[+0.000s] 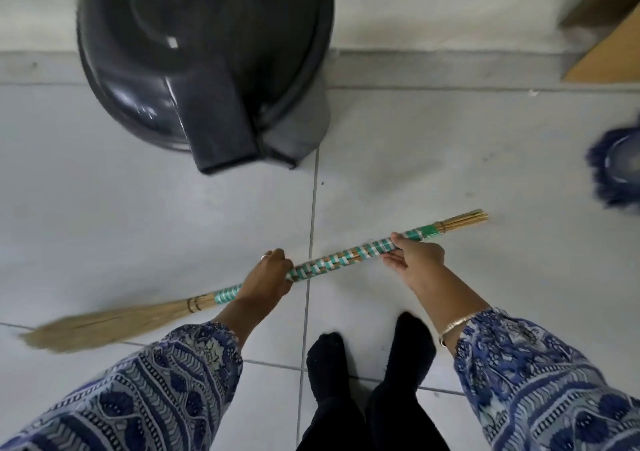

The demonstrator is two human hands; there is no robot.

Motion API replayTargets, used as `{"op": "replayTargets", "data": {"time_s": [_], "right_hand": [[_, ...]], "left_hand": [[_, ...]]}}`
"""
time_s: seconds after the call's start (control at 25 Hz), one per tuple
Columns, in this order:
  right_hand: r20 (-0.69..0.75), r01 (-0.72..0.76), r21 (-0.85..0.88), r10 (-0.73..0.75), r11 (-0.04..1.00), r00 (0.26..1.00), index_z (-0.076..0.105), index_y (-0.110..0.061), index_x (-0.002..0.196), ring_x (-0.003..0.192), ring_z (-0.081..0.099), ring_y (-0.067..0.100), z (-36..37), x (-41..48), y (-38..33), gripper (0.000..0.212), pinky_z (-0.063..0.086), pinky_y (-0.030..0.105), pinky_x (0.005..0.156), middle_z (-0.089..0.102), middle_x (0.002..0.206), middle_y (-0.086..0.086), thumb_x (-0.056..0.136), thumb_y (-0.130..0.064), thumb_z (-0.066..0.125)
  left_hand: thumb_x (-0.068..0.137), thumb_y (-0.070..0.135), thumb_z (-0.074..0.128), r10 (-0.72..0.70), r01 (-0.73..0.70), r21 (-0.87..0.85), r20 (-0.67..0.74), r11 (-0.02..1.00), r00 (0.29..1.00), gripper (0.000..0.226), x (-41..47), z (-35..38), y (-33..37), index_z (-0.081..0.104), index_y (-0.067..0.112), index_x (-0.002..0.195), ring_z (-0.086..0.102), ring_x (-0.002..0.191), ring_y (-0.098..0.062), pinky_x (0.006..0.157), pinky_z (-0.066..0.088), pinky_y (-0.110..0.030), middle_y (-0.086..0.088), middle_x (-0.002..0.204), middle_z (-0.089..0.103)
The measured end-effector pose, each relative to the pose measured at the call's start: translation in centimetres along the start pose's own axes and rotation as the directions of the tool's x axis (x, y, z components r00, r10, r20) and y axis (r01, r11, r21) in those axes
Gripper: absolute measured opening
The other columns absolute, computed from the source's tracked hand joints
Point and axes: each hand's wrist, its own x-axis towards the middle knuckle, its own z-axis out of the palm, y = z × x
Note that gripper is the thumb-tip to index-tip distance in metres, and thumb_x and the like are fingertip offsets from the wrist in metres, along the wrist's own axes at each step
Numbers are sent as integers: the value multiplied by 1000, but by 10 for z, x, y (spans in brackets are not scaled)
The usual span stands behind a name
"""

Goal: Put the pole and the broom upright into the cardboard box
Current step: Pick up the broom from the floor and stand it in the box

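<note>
A straw broom with a green, white and gold woven handle lies nearly level above the tiled floor, bristles toward the lower left. My left hand grips the handle near the bristle end. My right hand holds the handle near its bare stick tip, fingers partly spread beneath it. A cardboard box shows only as brown flaps at the top right corner. No pole is in view.
A large black lidded bin stands against the wall, just beyond the broom. A blue mop head lies at the right edge. My feet in black socks stand on white tiles below the broom.
</note>
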Motion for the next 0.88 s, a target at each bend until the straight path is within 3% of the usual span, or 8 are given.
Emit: {"op": "replayTargets", "data": {"time_s": [0.2, 0.32, 0.4, 0.52, 0.64, 0.72, 0.8, 0.88], "right_hand": [[1, 279, -4, -279, 960, 960, 61, 4, 105, 80, 66, 25, -36, -138, -105, 27, 54, 33, 73, 67, 105, 22, 81, -7, 67], [6, 503, 9, -503, 864, 864, 61, -5, 78, 66, 61, 18, -74, -234, -167, 8, 56, 40, 84, 65, 83, 12, 82, -10, 65], [26, 604, 34, -605, 796, 796, 60, -6, 77, 76, 63, 23, -106, -292, -205, 10, 52, 42, 93, 64, 83, 15, 86, -10, 60], [-10, 733, 61, -734, 677, 679, 58, 0, 89, 103, 63, 37, -168, -365, -261, 10, 51, 39, 91, 63, 100, 26, 87, -10, 58], [-68, 825, 31, -822, 564, 565, 64, 1, 90, 108, 62, 40, -249, -416, -312, 14, 54, 32, 77, 65, 104, 31, 86, -13, 60], [-60, 869, 8, -867, 494, 494, 64, -9, 77, 96, 67, 33, -307, -438, -343, 11, 55, 28, 70, 67, 95, 21, 85, -16, 62], [-89, 906, -39, -904, 422, 417, 62, -17, 71, 81, 66, 25, -372, -454, -371, 14, 57, 35, 74, 67, 85, 13, 84, -17, 62], [-123, 929, -101, -931, 355, 343, 62, -13, 75, 71, 63, 21, -435, -462, -393, 11, 57, 41, 78, 65, 75, 8, 85, -16, 61]], "left_hand": [[78, 14, 64, 42, -54, -149, -83, 987, 996, 22, -46, -113, 96, 66, 3, 97, 59, 93, -33, 78, 46, -38, -16, 103, 64], [75, 18, 69, 97, -124, -219, -132, 968, 987, 25, -81, -183, 169, 67, 4, 96, 60, 91, -31, 72, 43, -33, -15, 100, 66], [73, 21, 71, 146, -190, -263, -180, 946, 973, 26, -101, -222, 221, 67, 6, 94, 60, 89, -29, 66, 38, -29, -13, 99, 67], [72, 24, 72, 228, -297, -258, -267, 919, 936, 26, -126, -267, 308, 67, 8, 92, 60, 88, -27, 58, 32, -26, -10, 97, 67], [69, 25, 74, 293, -392, -259, -351, 883, 890, 26, -148, -289, 408, 66, 8, 88, 61, 85, -27, 61, 37, -29, -9, 91, 67], [69, 23, 75, 321, -450, -297, -396, 842, 860, 23, -161, -289, 478, 65, 8, 83, 59, 76, -24, 58, 37, -28, -6, 81, 65], [68, 20, 75, 357, -504, -315, -422, 804, 833, 22, -174, -278, 554, 65, 5, 80, 58, 71, -24, 55, 38, -28, -6, 76, 64], [68, 15, 74, 388, -552, -340, -442, 762, 809, 19, -185, -260, 625, 64, 0, 77, 60, 74, -31, 60, 45, -37, -16, 79, 68]]}}
